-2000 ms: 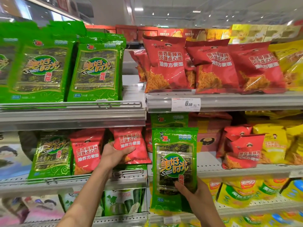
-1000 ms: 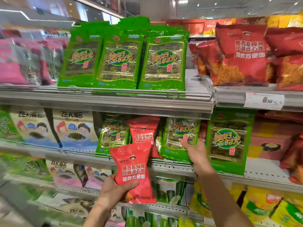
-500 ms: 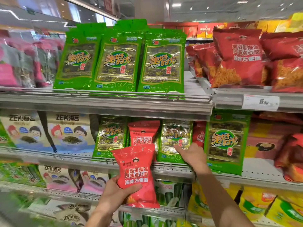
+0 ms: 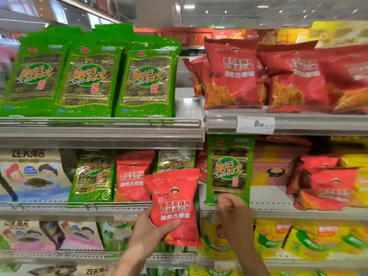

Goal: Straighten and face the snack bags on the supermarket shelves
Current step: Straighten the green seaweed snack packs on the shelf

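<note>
The left hand grips the light, crinkly, crush-prone red noodle bag at its 7 o'clock corner before the middle shelf, best held by edges; right hand, at 3 o'clock, curls empty.

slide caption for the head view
Left hand holds a red noodle bag off the shelf; right hand reaches a green seaweed bag.

The glossy red noodle snack bag pinched in the left hand hides most of a shiny green seaweed packet just above its fingers, the right hand is smeared so its curled fingers' grip cannot be told, and the blurred white paper price tag reads unclearly.
</note>
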Demonstrator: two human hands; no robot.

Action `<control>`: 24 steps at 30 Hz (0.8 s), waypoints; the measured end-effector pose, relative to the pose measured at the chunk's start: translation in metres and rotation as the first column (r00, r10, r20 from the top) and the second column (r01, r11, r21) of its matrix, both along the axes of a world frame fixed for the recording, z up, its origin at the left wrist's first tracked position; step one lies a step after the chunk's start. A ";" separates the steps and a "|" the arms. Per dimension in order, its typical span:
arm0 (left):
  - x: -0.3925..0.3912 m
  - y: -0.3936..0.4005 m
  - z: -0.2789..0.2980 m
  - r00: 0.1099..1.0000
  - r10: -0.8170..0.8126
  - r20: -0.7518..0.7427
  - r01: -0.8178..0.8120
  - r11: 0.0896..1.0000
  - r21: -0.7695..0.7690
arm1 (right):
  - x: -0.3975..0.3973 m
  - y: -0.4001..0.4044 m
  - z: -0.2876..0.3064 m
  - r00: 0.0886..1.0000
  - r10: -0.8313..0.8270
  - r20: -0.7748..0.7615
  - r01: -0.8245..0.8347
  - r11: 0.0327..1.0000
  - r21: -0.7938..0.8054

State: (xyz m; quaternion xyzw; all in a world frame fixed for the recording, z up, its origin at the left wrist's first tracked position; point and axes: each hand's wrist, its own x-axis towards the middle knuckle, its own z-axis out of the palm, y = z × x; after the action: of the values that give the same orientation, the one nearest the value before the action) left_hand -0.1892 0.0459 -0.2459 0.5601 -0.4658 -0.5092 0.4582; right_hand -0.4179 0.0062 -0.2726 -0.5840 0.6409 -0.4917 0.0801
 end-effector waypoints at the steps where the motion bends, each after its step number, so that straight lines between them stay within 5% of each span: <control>1: -0.015 -0.003 0.001 1.000 -0.010 0.004 0.010 1.000 -0.013 | -0.020 0.002 -0.008 0.997 -0.052 0.056 0.050 0.998 0.041; 8: -0.140 -0.022 0.008 0.991 -0.112 0.068 0.120 0.985 -0.122 | -0.154 0.015 -0.041 0.800 -0.378 0.466 0.253 0.916 0.310; 15: -0.252 -0.048 0.012 0.991 -0.024 0.129 0.054 0.970 -0.239 | -0.221 0.009 -0.041 0.659 -0.256 0.707 0.011 0.944 0.331; 24: -0.315 -0.093 -0.001 0.948 0.163 0.273 -0.082 0.955 -0.286 | -0.238 0.002 -0.041 0.651 -0.077 0.755 -0.165 0.957 0.239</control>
State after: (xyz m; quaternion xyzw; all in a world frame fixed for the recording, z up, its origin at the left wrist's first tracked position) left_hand -0.5040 -0.0476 -0.2474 0.5899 -0.5577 -0.3221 0.4871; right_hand -0.6555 0.0085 -0.3133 -0.3229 0.5982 -0.5897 0.4360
